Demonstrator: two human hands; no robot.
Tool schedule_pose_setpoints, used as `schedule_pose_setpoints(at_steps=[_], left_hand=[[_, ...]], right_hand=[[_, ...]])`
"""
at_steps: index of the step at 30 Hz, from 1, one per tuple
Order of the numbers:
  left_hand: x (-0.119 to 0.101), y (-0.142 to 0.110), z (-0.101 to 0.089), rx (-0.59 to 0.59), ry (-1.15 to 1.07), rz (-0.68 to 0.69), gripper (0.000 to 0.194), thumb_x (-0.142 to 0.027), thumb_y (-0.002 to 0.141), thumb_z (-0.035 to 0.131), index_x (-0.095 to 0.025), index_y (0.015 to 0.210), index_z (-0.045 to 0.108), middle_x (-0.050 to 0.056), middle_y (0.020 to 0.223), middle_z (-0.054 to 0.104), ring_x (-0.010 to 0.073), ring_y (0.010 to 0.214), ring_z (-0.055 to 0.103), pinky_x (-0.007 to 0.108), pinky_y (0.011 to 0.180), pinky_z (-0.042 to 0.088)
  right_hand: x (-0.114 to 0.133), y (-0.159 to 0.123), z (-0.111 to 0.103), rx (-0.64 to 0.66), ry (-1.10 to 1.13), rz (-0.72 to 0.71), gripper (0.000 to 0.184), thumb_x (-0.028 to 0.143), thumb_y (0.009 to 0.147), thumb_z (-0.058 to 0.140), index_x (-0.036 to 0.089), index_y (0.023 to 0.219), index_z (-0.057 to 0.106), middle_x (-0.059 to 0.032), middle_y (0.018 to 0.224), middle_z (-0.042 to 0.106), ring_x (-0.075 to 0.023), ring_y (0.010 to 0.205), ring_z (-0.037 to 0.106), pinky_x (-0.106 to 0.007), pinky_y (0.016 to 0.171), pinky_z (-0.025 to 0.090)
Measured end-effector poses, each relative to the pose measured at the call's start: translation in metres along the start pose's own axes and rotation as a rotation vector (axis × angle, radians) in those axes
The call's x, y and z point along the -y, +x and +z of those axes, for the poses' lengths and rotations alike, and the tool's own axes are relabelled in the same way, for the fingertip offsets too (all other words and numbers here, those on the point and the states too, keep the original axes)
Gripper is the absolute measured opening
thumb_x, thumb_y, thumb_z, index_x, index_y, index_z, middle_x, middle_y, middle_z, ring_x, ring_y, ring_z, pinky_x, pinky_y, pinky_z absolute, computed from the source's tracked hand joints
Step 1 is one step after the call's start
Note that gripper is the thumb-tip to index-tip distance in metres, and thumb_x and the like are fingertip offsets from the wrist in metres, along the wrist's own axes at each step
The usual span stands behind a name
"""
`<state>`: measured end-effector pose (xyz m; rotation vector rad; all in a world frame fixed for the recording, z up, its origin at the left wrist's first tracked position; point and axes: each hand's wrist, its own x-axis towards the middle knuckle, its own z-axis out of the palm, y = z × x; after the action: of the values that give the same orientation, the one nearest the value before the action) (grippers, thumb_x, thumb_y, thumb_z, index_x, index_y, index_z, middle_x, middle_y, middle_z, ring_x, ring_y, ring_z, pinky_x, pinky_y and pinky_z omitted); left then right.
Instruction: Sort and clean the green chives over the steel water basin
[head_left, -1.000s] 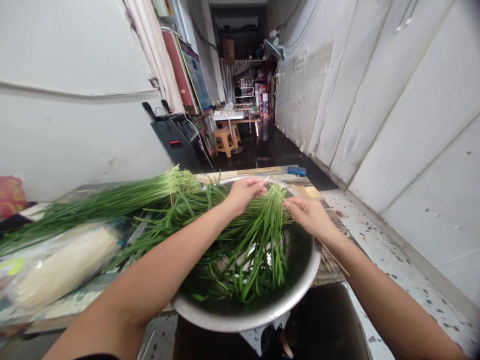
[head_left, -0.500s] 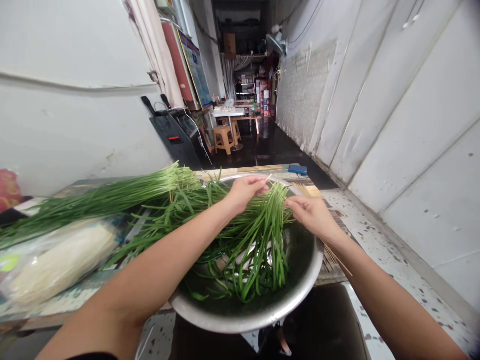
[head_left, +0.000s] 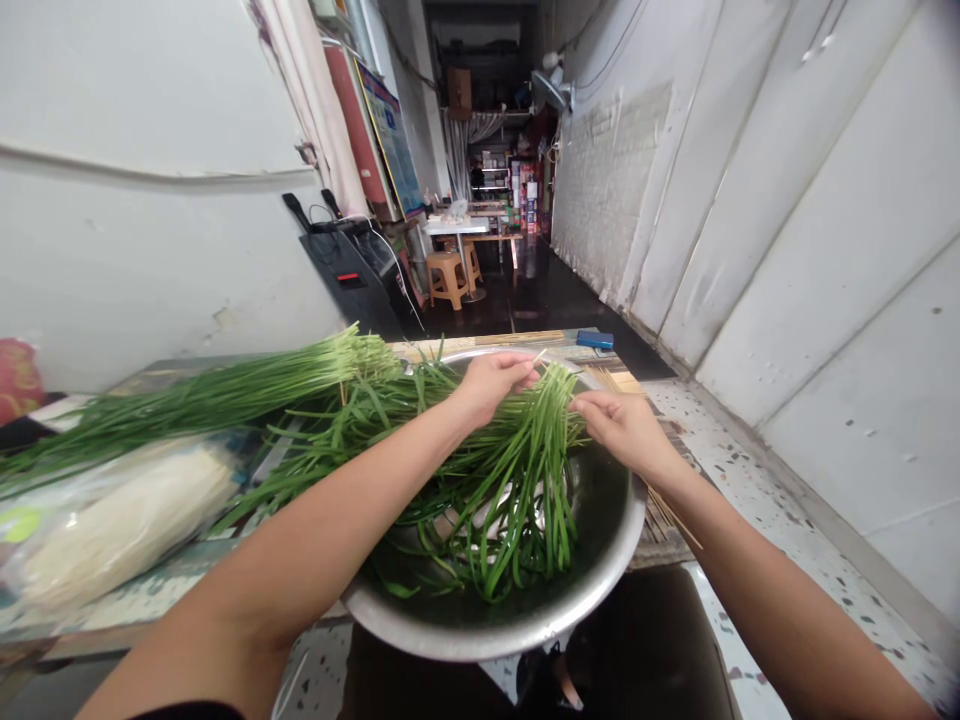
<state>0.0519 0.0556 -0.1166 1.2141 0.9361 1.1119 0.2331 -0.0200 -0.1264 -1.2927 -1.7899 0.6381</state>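
Over the steel bowl [head_left: 480, 650], my left hand [head_left: 496, 382] is closed in a pinch, with the pale end of a garlic chive past its fingertips. My right hand [head_left: 619, 425] pinches what appears to be a bamboo skewer, mostly hidden, at the right edge of a row of garlic chives [head_left: 536, 470]. Their light ends are lined up at the top, between both hands, and the green leaves hang down into the bowl. More loose chives [head_left: 390, 425] lie across the bowl's left rim, partly behind my left forearm. Shiny water or metal shows at the bowl's bottom.
On the left of the table lies a big bunch of chives [head_left: 225, 395], with a bag of pale food [head_left: 127, 520] before it. Loose skewers [head_left: 664, 520] lie by the bowl's right side. A blue box [head_left: 595, 340] sits at the far edge. Stools [head_left: 448, 278] stand beyond.
Both hands stay almost where they were, with the same pinches. The bowl and the hanging chives look nearly unchanged; the view has shifted very slightly.
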Motion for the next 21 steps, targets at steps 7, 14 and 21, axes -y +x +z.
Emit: schedule_pose_setpoints(at_steps=[7, 14, 21], left_hand=[[0.0008, 0.001, -0.0006, -0.008, -0.003, 0.002, 0.01, -0.009, 0.076, 0.058, -0.007, 0.084, 0.064, 0.003, 0.063, 0.063, 0.007, 0.054, 0.055, 0.021, 0.055, 0.039], [0.0002, 0.0001, 0.0001, -0.008, -0.006, -0.011, 0.01, -0.009, 0.076, 0.058, -0.007, 0.084, 0.064, 0.003, 0.063, 0.063, 0.0066, 0.054, 0.055, 0.02, 0.054, 0.038], [0.0016, 0.0016, -0.0013, -0.011, -0.004, -0.016, 0.012, -0.011, 0.073, 0.063, -0.008, 0.085, 0.066, 0.004, 0.065, 0.065, 0.007, 0.056, 0.055, 0.021, 0.055, 0.04]], right_hand=[[-0.0041, 0.0, -0.0005, 0.0, -0.045, -0.004, 0.03, 0.039, 0.084, 0.047, 0.016, 0.08, 0.066, 0.0031, 0.051, 0.048, -0.0095, 0.047, 0.038, -0.022, 0.049, 0.032], [-0.0062, 0.0003, -0.0003, -0.003, -0.076, -0.01, 0.031, 0.039, 0.085, 0.047, 0.016, 0.084, 0.067, 0.003, 0.051, 0.05, -0.0098, 0.047, 0.04, -0.022, 0.049, 0.033], [-0.0055, 0.0003, -0.0006, -0.006, -0.074, -0.016, 0.032, 0.04, 0.084, 0.046, 0.016, 0.08, 0.067, 0.0017, 0.052, 0.051, -0.0103, 0.047, 0.041, -0.022, 0.047, 0.033]])
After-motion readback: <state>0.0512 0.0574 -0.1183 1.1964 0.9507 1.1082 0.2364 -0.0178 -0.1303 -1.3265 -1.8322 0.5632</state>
